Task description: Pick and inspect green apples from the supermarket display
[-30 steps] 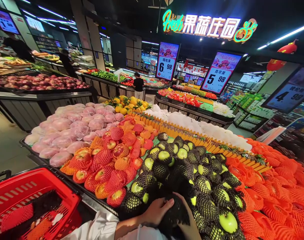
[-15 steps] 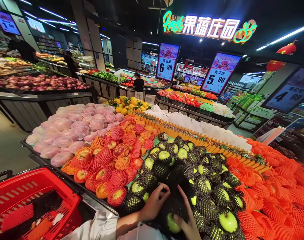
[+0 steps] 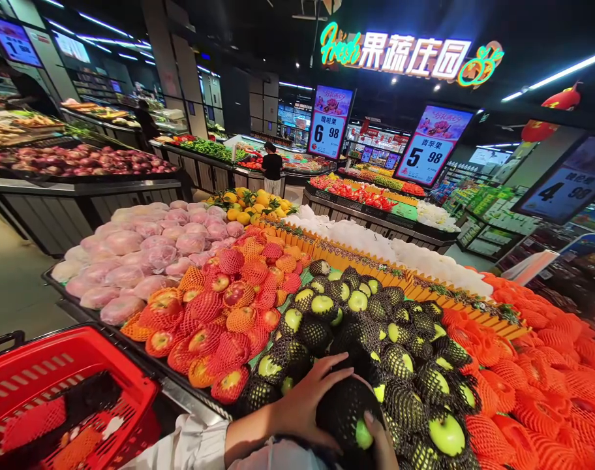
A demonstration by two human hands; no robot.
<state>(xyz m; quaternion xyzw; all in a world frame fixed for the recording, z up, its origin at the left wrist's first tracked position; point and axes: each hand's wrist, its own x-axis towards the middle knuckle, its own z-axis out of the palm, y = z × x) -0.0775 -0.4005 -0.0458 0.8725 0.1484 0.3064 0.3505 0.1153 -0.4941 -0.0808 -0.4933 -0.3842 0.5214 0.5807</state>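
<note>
Between my two hands is a green apple in a black foam net (image 3: pixel 344 414), low in the view over the pile. My left hand (image 3: pixel 305 401) wraps its left side, thumb beneath and fingers over the top. On the right, my right hand (image 3: pixel 381 440) presses a thumb near a bare green patch; its other fingers are hidden behind the fruit. Around and beyond lie many netted green apples (image 3: pixel 398 362). Left of these is a heap of red apples in red and orange nets (image 3: pixel 219 339).
A red shopping basket (image 3: pixel 92 352) stands at lower left with loose nets inside. Bagged pink fruit (image 3: pixel 131 261) lies at the display's left, and orange-netted fruit (image 3: pixel 537 385) at its right. A low orange fence (image 3: pixel 390 277) runs behind the green apples. A person (image 3: pixel 272 163) stands farther back.
My left hand has opened from a pinch above the apple and spread around its side. The apple has turned, and its bare green patch has shifted right and slightly up.
</note>
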